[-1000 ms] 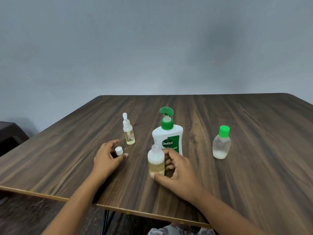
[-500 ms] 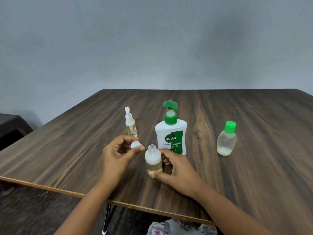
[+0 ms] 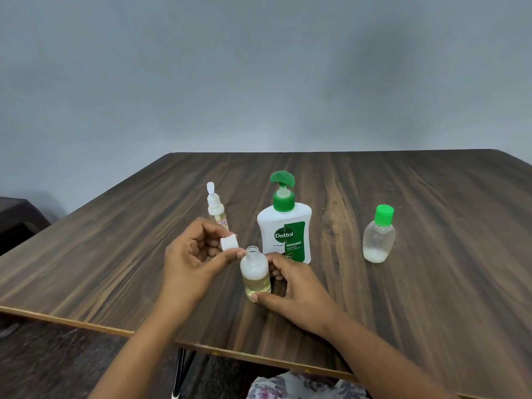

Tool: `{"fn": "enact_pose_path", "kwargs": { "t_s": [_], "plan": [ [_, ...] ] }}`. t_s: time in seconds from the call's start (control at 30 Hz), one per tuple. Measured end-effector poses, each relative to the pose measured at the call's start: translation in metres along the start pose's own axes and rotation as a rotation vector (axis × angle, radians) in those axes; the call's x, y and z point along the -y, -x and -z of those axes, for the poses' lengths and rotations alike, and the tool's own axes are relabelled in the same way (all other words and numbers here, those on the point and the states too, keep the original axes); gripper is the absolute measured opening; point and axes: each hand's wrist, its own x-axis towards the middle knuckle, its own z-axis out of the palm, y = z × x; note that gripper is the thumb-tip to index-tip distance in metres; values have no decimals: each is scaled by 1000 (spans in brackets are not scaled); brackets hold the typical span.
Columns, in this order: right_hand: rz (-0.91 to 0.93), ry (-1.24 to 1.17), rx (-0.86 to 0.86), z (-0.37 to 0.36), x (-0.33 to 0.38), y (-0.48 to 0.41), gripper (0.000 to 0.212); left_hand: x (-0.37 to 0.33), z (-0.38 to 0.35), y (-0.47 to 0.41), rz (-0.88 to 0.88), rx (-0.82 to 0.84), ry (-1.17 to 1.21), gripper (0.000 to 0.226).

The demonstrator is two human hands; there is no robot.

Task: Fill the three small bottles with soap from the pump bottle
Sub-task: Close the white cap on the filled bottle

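A: Left hand (image 3: 190, 263)?
B: Raised off the table (image 3: 417, 312), pinching the cap (image 3: 229, 243) between thumb and forefinger. Other fingers curled in.
A: Cap vs. open bottle (image 3: 255, 275)?
B: Cap sits just left of the threaded neck, slightly above the mouth and apart from it. Mouth is uncovered.
A: Right hand (image 3: 296, 292)?
B: Wrapped round the open bottle low down. Thumb on the front near the base, fingers behind. Bottle is upright on the table.
A: Fill level?
B: Yellowish liquid in the lower part. Cloudy plastic above.
A: Pump bottle (image 3: 285, 234)?
B: Upright, just behind the open bottle and the right hand's fingers. White body, green pump. Whether the fingers touch it, cannot tell.
A: Other two?
B: Spray bottle (image 3: 216, 208) stands behind the left hand, its base hidden by the fingers, yellowish liquid inside. Green-cap bottle (image 3: 378, 237) stands well right of the pump bottle, capped, with a thin whitish layer at the bottom.
A: Surroundings?
B: Grey wall (image 3: 259, 67) behind. Dark furniture (image 3: 17, 217) far left. Patterned cloth (image 3: 302, 387) at the bottom edge.
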Motion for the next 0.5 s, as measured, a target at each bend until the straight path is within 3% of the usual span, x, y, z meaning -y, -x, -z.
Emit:
{"fn": "enact_pose_path", "kwargs": {
  "t_s": [0.2,0.37,0.5],
  "plan": [
    [-1,-14,-11,0,-1,0,37,-8,-7,-5,-92,172,-310,18],
    [36,-15,-10,-1,-1,1,38,-13,-16,-11,-320,262,-790,36],
    [57,4,-19,-1,-1,1,38,-14,-27,-12,-493,226,-990,34]
  ]
}}
